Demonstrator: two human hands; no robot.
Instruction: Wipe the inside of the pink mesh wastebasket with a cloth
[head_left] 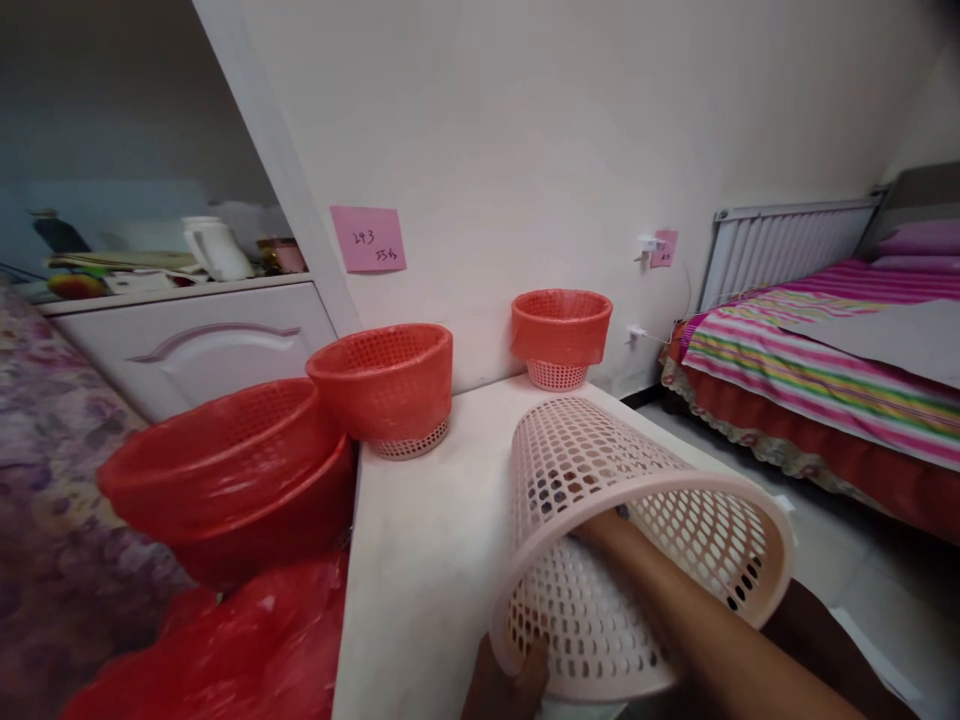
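Note:
A pale pink perforated plastic wastebasket [600, 430] lies tilted on its side over the white table [420, 540], its wide mouth facing me. At the lower left of the mouth, my left hand [514, 680] grips the rim, the thumb on the inner side. My right hand [589, 525] reaches through the mouth into the wastebasket, with the forearm crossing the opening. Bits of that hand show through the mesh, but its fingers are mostly hidden, so I cannot tell what they do.
Wastebaskets lined with red plastic bags stand at the table's back corner [555, 375], its left edge [412, 445] and farther left [225, 450]. Loose red bags [247, 640] lie at lower left. A striped bed [840, 350] is on the right, a white cabinet [217, 345] on the left.

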